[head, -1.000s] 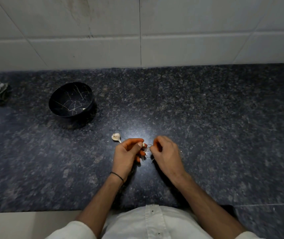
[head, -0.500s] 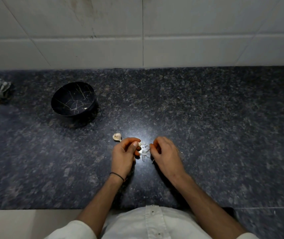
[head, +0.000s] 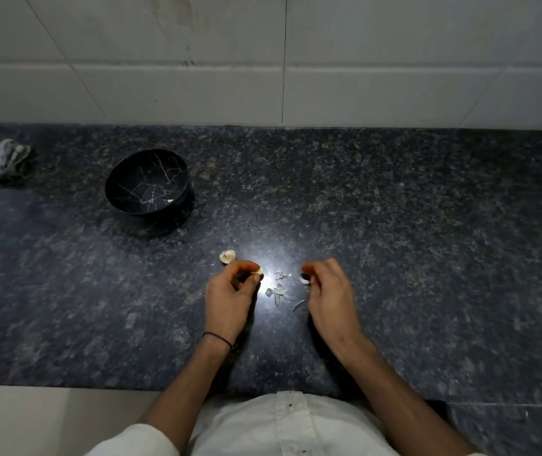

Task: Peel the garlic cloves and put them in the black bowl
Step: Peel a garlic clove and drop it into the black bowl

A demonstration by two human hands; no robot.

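Observation:
My left hand [head: 230,296] pinches a pale garlic clove [head: 258,271] between thumb and fingertips, just above the dark granite counter. My right hand [head: 327,292] is a short way to the right, its fingers curled round a small whitish piece of skin [head: 305,280]. Loose flakes of peel [head: 279,289] lie on the counter between the hands. Another garlic clove in its skin [head: 228,256] lies just beyond my left hand. The black bowl [head: 147,182] with gold crack lines stands at the back left; a small pale bit shows inside it.
A crumpled grey cloth [head: 4,158] lies at the far left by the wall. White tiles rise behind the counter [head: 427,225]. The counter's front edge runs just before my body.
My hands have drawn apart: the right one has pulled away to the right with a bit of skin. The peel flakes between them now lie in plain view.

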